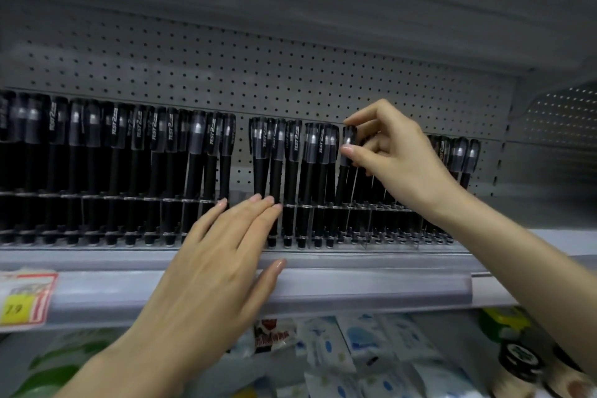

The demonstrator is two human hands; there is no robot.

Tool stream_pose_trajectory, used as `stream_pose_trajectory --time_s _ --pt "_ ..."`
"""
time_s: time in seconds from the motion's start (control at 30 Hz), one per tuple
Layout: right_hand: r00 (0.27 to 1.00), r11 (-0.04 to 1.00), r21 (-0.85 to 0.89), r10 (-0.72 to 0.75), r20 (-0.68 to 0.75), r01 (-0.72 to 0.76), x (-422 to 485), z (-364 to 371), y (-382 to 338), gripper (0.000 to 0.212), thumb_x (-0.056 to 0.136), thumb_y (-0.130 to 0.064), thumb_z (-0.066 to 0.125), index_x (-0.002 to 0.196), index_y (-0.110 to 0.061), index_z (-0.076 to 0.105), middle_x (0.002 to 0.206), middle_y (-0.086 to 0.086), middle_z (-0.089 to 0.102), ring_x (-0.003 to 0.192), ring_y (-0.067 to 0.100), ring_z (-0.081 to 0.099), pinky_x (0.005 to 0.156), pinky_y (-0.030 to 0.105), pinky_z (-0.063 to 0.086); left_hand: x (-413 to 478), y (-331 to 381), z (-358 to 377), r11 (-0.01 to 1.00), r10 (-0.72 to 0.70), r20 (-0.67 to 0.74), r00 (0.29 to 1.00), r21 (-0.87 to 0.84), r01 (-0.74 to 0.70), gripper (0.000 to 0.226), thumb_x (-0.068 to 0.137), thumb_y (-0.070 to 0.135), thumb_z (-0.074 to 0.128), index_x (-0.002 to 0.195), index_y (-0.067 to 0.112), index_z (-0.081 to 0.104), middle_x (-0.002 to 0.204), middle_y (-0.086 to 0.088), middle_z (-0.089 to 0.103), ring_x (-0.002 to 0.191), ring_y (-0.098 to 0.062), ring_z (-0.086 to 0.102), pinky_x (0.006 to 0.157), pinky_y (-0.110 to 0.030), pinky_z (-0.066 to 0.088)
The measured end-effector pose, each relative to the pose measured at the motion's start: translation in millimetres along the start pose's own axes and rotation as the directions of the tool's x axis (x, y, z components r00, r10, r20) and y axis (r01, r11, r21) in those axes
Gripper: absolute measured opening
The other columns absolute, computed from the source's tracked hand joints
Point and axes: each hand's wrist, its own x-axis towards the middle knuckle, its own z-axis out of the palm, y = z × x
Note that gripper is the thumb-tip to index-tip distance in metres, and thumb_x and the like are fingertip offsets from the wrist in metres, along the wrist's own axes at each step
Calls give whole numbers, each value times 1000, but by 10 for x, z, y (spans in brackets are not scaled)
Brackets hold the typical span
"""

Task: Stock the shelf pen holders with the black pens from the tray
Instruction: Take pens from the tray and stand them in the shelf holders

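We are pinching the cap of one black pen [349, 138] with our right hand [399, 155], the forefinger lying on the top of the cap and the thumb pressing just under it, while the other fingers are curling loosely behind. This pen is standing upright with its lower end among the clear pen holders [200, 201] on the shelf [355, 281], just to the right of a tight group of pens [292, 152] near the middle. Our left hand [219, 255] is lying wide and flat, holding nothing, with straight fingers close together; the fingertips [258, 199] are touching the upper rail of the holders and the barrels of the pens there, and the thumb is resting against the front edge of the shelf. More black pens [113, 139] are filling the holders to the left, and a narrow gap is showing between them and the middle group. A grey pegboard [258, 74] is rising behind the pens. A red and yellow price label [26, 297] is hanging on the shelf edge at the left, and white and blue packets [339, 349] are lying on the lower shelf.
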Motion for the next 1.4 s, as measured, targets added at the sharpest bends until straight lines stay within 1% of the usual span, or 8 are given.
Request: stream_pose_trajectory --time_s 0.1,0.33,0.5,0.7,0.87,1.07,1.2,1.4 --pt "1000 1000 -17 -6 -31 5 -16 -5 12 24 86 -17 68 103 -30 55 97 -1 56 73 18 60 71 17 49 13 -1 -14 1000 -5 5 1000 -3 5 55 95 43 36 139 11 44 140 -1 51 130 -12 41 111 -35 22" --pt "999 998 -65 -25 -28 23 -100 -16 -34 33 85 -22 69 113 -30 52 99 -3 51 65 5 52 70 13 46 2 -1 -49 998 -16 42 999 -53 19 55 96 45 34 141 14 42 143 1 47 134 -8 34 114 -28 14" --pt "994 976 -197 -100 -34 91 -276 -2 -181 35 86 -21 68 114 -30 50 97 -11 44 72 10 51 72 5 40 -66 22 -139 994 13 43 999 -108 -9 55 98 45 32 144 16 39 149 2 39 139 -5 24 116 -24 8" --pt "978 970 -181 -135 157 163 -812 250 -368 38 85 -25 67 119 -27 51 100 -11 42 76 8 51 73 8 40 -390 101 -320 992 86 119 989 -98 -75 58 98 46 32 146 13 37 151 -2 36 140 -8 25 116 -26 9" --pt "935 995 -41 -66 348 86 -1520 572 -421 37 84 -30 66 118 -28 51 101 -11 41 77 10 52 72 9 39 -1042 164 -389 990 84 249 965 -134 -51 59 97 44 34 142 7 43 150 -7 39 140 -15 29 117 -30 12" --pt "746 994 16 73 662 -111 -2487 997 -345 45 76 -58 50 116 -38 47 104 -16 43 85 8 51 72 8 38 -2172 315 -553 955 -52 488 872 -230 185 61 97 48 34 144 10 40 153 -3 34 142 -10 24 118 -28 10" --pt "598 925 37 213 773 -377 -3085 1190 -235 39 69 -58 56 104 -41 52 103 -10 50 87 5 54 70 9 41 -2891 530 -689 894 -151 624 767 -245 375 61 97 50 35 144 13 41 152 0 37 142 -8 26 117 -28 11" --pt "328 774 -32 304 894 -632 -3625 1419 -144 60 58 -80 60 91 -30 62 88 -7 63 76 4 56 72 19 47 -3180 626 -702 938 -107 712 694 -160 308 77 93 68 30 142 10 45 149 -3 42 143 -18 29 115 -48 17"
